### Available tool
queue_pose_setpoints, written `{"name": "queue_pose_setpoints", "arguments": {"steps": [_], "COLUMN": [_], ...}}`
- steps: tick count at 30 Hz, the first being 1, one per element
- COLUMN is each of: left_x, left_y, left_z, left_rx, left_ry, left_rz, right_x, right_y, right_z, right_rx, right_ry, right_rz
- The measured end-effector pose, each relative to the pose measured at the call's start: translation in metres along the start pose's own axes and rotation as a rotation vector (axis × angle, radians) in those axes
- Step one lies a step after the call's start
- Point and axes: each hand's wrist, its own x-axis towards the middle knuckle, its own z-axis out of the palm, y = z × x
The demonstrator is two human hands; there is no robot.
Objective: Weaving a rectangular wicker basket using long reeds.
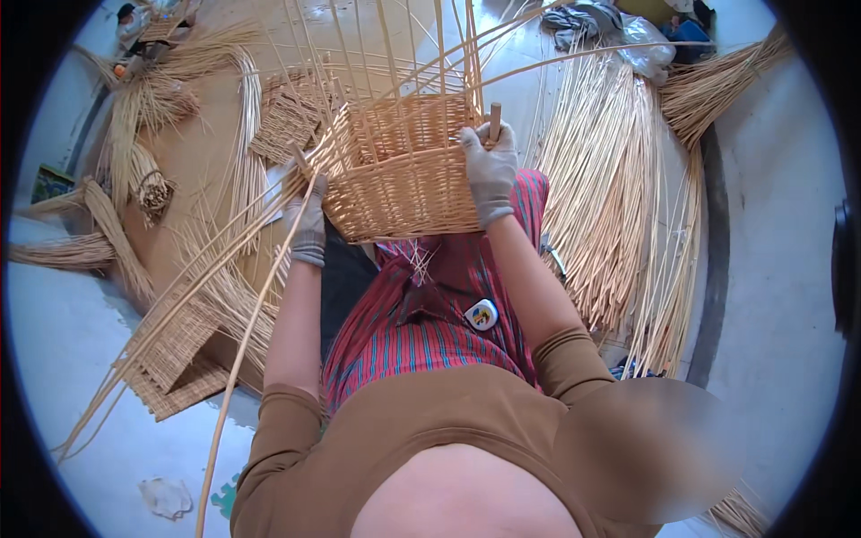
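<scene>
A partly woven wicker basket is held up in front of my lap, its open top facing up and tall bare stakes rising from its far side. My right hand, in a pale work glove, grips its right corner, the thumb beside a short wooden post. At the left corner my left hand, gloved too, is closed on the basket's edge; its fingers are mostly hidden. Another wooden post sticks up there. Long loose canes run from that corner toward the lower left.
A large spread of canes lies to the right. Woven panels rest on the floor at the far left and near left. Tied cane bundles lie farther left. A white tape measure sits on my striped cloth.
</scene>
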Motion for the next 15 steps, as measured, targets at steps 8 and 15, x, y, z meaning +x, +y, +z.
{"name": "queue_pose_setpoints", "arguments": {"steps": [8,15], "left_x": [-0.014,-0.035], "left_y": [-0.006,0.038], "left_z": [-0.001,-0.002], "left_rx": [0.021,0.147], "left_ry": [-0.062,-0.016], "left_rz": [0.03,-0.027], "right_x": [-0.013,-0.053], "right_y": [0.011,-0.051], "right_z": [-0.013,-0.007], "right_rx": [-0.063,-0.245], "right_ry": [0.001,0.033], "right_rz": [-0.01,-0.256]}}
